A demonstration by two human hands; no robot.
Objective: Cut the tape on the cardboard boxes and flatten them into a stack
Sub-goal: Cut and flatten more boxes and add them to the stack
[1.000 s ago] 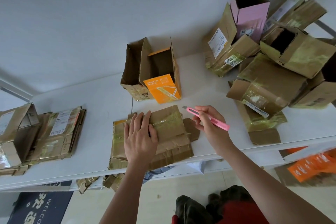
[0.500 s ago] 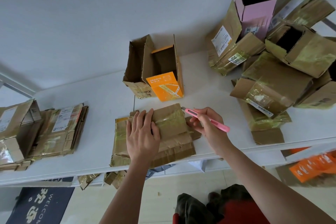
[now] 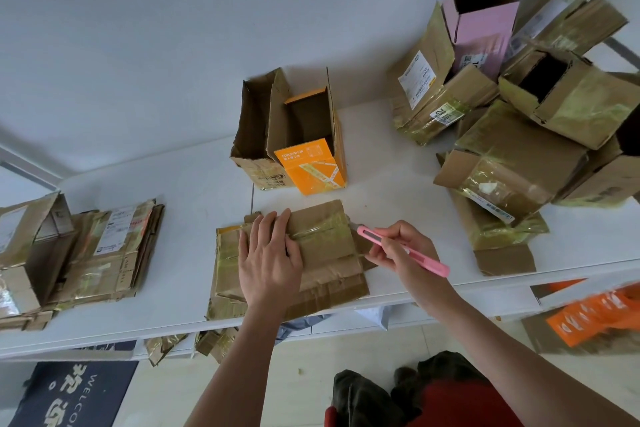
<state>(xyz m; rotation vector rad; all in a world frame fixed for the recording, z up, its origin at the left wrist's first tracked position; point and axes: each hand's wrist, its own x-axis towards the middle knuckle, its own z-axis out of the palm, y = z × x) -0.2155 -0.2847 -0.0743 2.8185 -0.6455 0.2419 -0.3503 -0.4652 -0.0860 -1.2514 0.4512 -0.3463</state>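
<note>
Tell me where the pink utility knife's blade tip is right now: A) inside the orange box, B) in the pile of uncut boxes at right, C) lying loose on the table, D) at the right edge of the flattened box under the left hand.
D: the right hand holds the pink utility knife with its tip at the right edge of the flattened box, which the left hand presses flat.

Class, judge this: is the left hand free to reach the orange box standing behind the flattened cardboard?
Probably yes: the left hand presses flat cardboard, and bare white table separates it from the orange box.
</note>
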